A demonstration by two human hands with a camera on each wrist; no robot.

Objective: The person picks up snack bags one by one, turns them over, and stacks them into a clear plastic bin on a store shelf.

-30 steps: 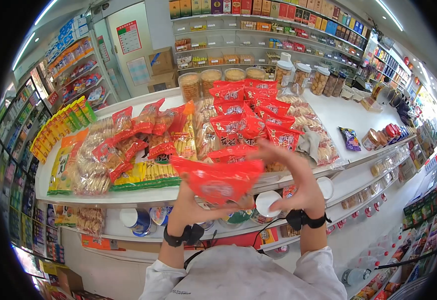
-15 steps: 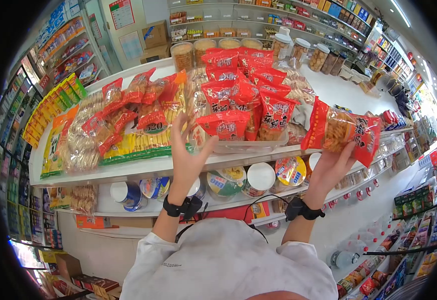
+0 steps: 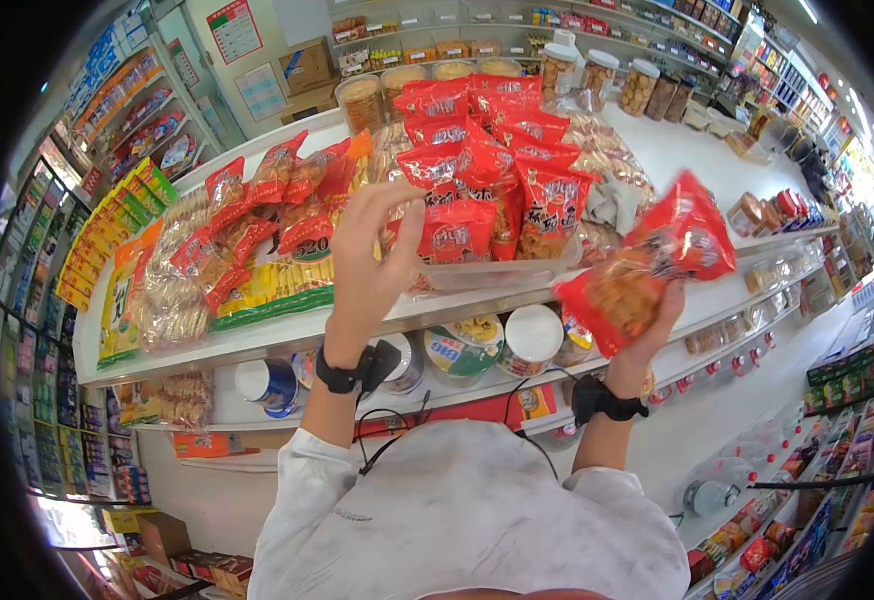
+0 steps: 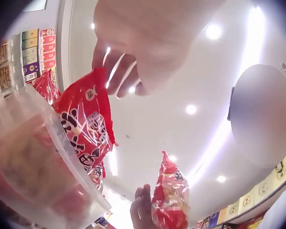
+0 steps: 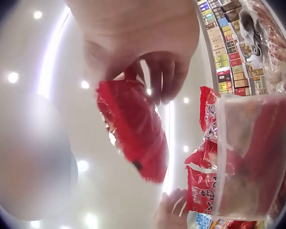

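Observation:
My right hand (image 3: 654,338) grips a red snack bag (image 3: 622,290) with a clear window showing brown twisted pieces, held up in front of the counter's edge. Fingers curl round one end of that bag (image 5: 133,124) in the right wrist view. The left hand (image 3: 372,265) is raised before the counter with loosely bent fingers and nothing in them. Right beside it stands a clear plastic bin (image 3: 502,272) packed with matching red bags (image 3: 552,210). In the left wrist view, the left fingers (image 4: 121,71) overlap the top corner of a binned bag (image 4: 93,119).
More red bags (image 3: 277,170) lie on yellow packs and clear-wrapped biscuits (image 3: 162,290) at left. Jars (image 3: 639,85) line the back of the white counter (image 3: 697,170). Below its front edge, a shelf holds noodle tubs (image 3: 462,345). A grey cloth (image 3: 612,205) lies right of the bin.
The red bag moved from between both hands out to the right in my right hand, then tilted and came slightly back left. My left hand let go of it and rose beside the bin.

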